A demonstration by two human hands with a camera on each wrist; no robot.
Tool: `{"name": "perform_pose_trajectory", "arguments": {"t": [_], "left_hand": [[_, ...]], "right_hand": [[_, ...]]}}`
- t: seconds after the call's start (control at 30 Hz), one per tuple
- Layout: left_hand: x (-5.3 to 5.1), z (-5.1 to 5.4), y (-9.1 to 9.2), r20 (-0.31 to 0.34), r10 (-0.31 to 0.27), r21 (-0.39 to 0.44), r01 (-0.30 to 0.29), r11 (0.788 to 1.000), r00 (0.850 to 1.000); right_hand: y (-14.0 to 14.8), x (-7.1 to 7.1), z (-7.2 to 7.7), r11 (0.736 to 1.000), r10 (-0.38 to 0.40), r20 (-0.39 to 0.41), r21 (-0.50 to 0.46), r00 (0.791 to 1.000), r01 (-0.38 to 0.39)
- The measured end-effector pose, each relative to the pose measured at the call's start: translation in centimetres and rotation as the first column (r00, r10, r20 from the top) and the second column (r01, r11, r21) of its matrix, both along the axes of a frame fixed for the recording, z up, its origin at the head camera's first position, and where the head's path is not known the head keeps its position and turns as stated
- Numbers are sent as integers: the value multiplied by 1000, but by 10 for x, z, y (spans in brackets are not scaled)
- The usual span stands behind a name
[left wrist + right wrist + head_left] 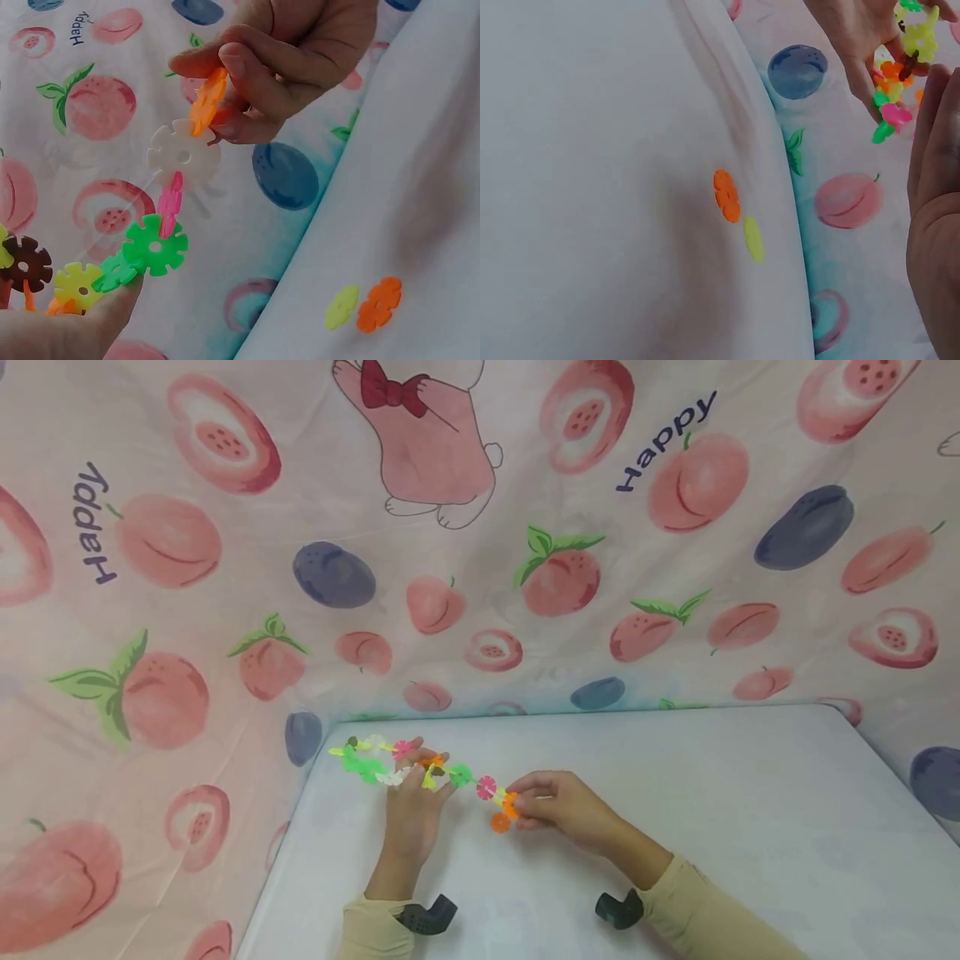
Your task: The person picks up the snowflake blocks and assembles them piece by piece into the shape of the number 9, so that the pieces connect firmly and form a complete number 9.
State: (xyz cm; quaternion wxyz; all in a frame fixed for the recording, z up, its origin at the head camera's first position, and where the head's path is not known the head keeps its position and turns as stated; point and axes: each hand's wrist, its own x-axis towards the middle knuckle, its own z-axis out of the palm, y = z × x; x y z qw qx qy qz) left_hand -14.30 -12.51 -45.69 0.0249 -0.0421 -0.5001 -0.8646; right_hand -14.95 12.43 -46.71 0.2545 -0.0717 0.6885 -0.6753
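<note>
A chain of colourful notched plastic snowflake discs (461, 775) hangs above the table, in green, white, pink, yellow, orange and brown. My left hand (412, 814) holds it partway along, thumb below the green discs (155, 246) in the left wrist view. At the chain's right end, my right hand (566, 806) pinches an orange disc (208, 103) between thumb and fingers. That disc meets a white disc (182, 154), which joins a pink one (171, 204). In the right wrist view, the right hand's fingers (941, 139) hide the pinched disc.
A loose orange disc (726, 196) and a yellow disc (754, 238) lie side by side on the white table (675, 777). Fruit-printed cloth (465, 560) hangs behind and left of the table. Dark curved pieces (429, 916) sit at both wrists.
</note>
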Motion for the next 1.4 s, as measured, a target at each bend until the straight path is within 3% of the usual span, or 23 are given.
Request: {"name": "perform_pose_trajectory", "arguments": {"t": [0.33,0.6,0.87,1.17,1.4], "left_hand": [[0,2,-1,-7,-29,71,30,997,1000],[0,1,1,-15,-76,115,78,990,997],[0,2,2,-27,-68,106,71,992,997],[1,1,4,-16,-48,89,49,995,999],[1,1,6,-34,-49,79,52,996,998]], "right_hand": [[-5,2,-4,995,85,-36,-42,996,-87],[-8,1,-6,962,215,-71,-156,974,-224],[-8,0,-7,976,183,-114,-99,977,-194],[-7,1,-9,981,122,-120,-137,985,-138],[-8,1,-9,991,67,-135,-105,989,-81]]}}
